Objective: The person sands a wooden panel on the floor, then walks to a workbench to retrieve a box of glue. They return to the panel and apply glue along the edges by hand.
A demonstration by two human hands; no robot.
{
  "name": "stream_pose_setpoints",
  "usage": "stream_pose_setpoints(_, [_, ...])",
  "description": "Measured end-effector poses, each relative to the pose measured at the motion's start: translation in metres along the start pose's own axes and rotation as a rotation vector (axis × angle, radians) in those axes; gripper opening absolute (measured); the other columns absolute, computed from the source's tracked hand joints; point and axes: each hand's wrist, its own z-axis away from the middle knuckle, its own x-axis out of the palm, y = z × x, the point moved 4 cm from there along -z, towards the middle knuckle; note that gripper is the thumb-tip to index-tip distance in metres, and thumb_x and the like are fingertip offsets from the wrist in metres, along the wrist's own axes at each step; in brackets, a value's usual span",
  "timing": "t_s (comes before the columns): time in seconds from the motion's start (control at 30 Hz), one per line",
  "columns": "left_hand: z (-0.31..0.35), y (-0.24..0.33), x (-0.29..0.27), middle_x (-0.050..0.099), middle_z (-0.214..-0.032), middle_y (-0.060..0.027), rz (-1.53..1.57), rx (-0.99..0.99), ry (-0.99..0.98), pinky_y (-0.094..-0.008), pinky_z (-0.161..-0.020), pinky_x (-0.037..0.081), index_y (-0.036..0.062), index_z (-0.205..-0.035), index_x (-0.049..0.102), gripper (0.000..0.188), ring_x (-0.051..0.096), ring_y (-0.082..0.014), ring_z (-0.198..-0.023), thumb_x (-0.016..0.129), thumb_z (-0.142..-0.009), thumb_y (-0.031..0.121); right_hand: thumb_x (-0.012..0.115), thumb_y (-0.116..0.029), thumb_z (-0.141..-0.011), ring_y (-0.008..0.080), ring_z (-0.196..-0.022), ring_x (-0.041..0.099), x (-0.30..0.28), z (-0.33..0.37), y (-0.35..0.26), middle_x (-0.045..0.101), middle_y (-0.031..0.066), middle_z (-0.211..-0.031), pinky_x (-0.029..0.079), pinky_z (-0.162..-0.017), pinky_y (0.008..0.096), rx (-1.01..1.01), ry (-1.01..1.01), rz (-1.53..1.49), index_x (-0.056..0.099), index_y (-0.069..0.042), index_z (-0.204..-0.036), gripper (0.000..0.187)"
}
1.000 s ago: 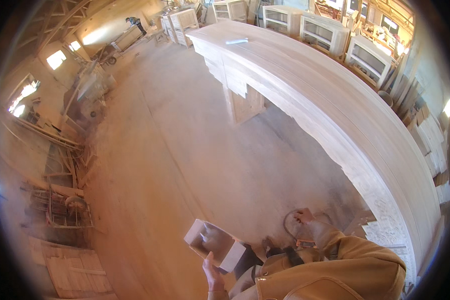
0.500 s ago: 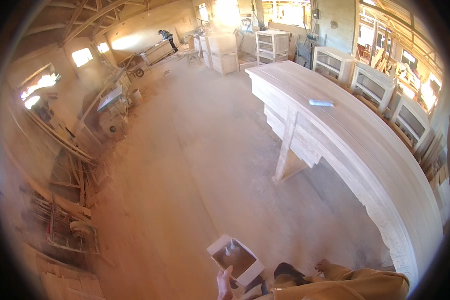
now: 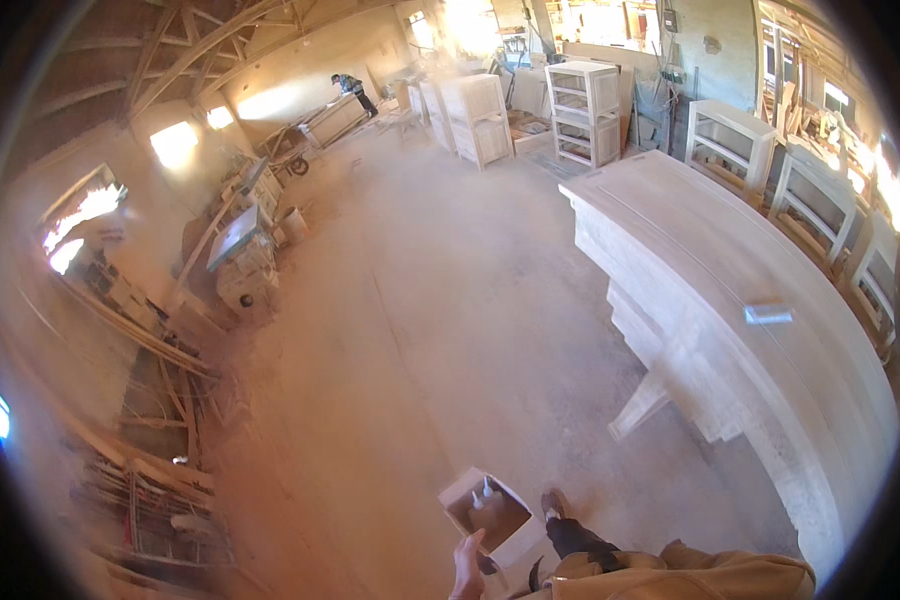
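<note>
My left hand [image 3: 469, 566] is at the lower edge, its fingers closed on the near side of an open cardboard box [image 3: 518, 546]. White bottles with pointed nozzles [image 3: 482, 494] stand inside the box, which is tilted a little. Something dark shows beside my fingers, too small to name. My right hand is out of sight; only a tan sleeve or jacket [image 3: 680, 575] shows at the lower right. One shoe [image 3: 554, 503] of mine is stepping on the floor just right of the box.
A long pale wooden table [image 3: 710, 240] fills the right side, a light-blue packet [image 3: 768, 314] on its top. Unfinished cabinet frames [image 3: 585, 110] stand behind it. Machines [image 3: 245, 262] and timber line the dusty floor's left side. A person [image 3: 354, 90] bends over a far bench.
I have moved forward, and the table and cabinets appear larger and farther right. My right hand has gone out of view, and a shoe has come forward. The box stays in my left hand.
</note>
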Motion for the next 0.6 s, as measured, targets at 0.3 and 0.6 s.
stream_pose_setpoints(0.3, [-0.163, 0.126, 0.013, 0.054, -0.077, -0.004, 0.181, 0.083, 0.185, -0.0306, -0.063, 0.04, 0.0022, -0.093, 0.07, 0.032, 0.049, -0.0142, -0.076, 0.06, -0.084, 0.031, 0.069, -0.029, -0.069, 0.024, -0.063, 0.067, -0.318, -0.102, 0.131, 0.07, 0.0112, -0.075, 0.056, -0.058, 0.037, 0.293, 0.836, -1.16, 0.074, -0.012, -0.082, 0.022])
stream_pose_setpoints(0.6, [-0.369, 0.239, 0.02, 0.051, -0.069, -0.0031, 0.314, -0.018, 0.217, -0.0288, -0.054, 0.039, 0.0054, -0.08, 0.063, 0.026, 0.047, -0.0133, -0.059, 0.066, -0.08, 0.031, 0.076, -0.045, -0.065, 0.023, -0.077, 0.067, -0.563, -0.136, 0.176, 0.071, 0.0069, -0.084, 0.054, -0.075, 0.0376, -0.045, 0.7, -0.55, 0.074, -0.014, -0.083, 0.036])
